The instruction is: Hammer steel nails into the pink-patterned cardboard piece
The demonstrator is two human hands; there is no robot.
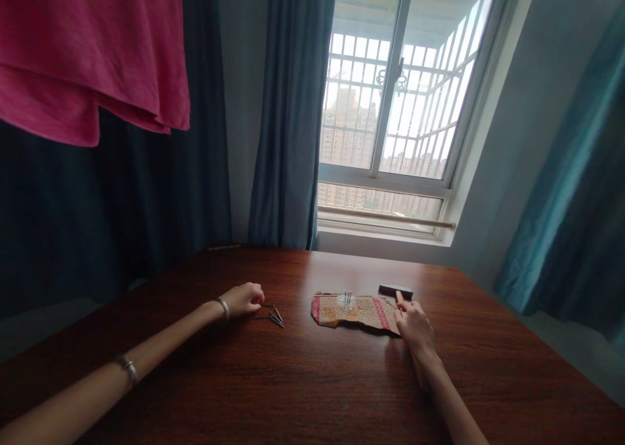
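Observation:
My right hand (416, 326) is closed around the wooden handle of a hammer (396, 293), whose dark head rests on the table just beyond the board. A worn, flat tan board (364, 311) with pink bands and many small holes lies left of that hand. Several thin nails (348, 296) stand upright in a pale patch near its far edge. On the left, my left hand (247, 300) rests on the table with curled fingers; what they hold, if anything, is hidden. Loose nails (276, 316) lie beside its fingertips.
The dark reddish wooden table (312, 386) runs up to the wall below a barred window (385, 107). Blue curtains (293, 120) hang behind it and at the far right. A pink cloth (92, 54) hangs at the upper left.

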